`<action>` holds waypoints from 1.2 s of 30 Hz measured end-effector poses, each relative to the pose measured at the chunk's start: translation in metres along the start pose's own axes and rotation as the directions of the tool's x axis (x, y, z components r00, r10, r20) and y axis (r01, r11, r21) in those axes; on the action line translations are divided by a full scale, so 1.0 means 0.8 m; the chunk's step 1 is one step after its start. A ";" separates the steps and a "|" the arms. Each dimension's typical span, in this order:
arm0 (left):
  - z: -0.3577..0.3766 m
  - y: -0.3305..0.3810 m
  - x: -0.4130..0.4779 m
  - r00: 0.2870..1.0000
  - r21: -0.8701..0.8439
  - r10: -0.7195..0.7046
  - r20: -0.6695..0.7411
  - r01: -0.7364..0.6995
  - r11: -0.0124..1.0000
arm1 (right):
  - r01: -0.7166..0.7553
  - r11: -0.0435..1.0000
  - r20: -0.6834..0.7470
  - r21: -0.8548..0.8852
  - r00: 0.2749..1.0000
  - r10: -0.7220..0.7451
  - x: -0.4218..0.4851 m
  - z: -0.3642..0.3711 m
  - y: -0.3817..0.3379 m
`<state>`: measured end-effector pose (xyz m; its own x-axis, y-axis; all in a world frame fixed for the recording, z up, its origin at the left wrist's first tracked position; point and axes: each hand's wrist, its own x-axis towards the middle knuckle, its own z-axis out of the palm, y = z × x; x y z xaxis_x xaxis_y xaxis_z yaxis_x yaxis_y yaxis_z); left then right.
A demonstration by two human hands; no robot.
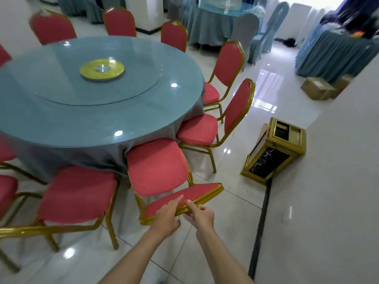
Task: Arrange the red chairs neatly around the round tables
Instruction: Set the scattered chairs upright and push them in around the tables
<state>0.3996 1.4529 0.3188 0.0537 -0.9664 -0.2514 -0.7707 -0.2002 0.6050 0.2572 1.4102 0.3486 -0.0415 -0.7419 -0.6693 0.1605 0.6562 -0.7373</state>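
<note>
my left hand [166, 214] and right hand [200, 217] clasp the top rail of the red chair [158, 167], side by side, probably for steering. its seat front sits at the round surface [102, 130].

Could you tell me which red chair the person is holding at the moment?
The nearest chair, bottom centre: the left hand and right hand grip its backrest's top edge; every other chair stands untouched.
</note>
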 end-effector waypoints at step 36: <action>-0.088 -0.024 0.156 0.764 -0.008 -0.591 -0.260 0.610 0.792 | 0.733 -0.255 0.750 -0.630 0.660 0.044 0.305 0.093 -0.197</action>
<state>0.4661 1.3251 0.3289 0.6611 -0.6619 -0.3533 -0.5728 -0.7494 0.3321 0.2950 1.1158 0.3081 0.7194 -0.5644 -0.4049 -0.6929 -0.6244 -0.3606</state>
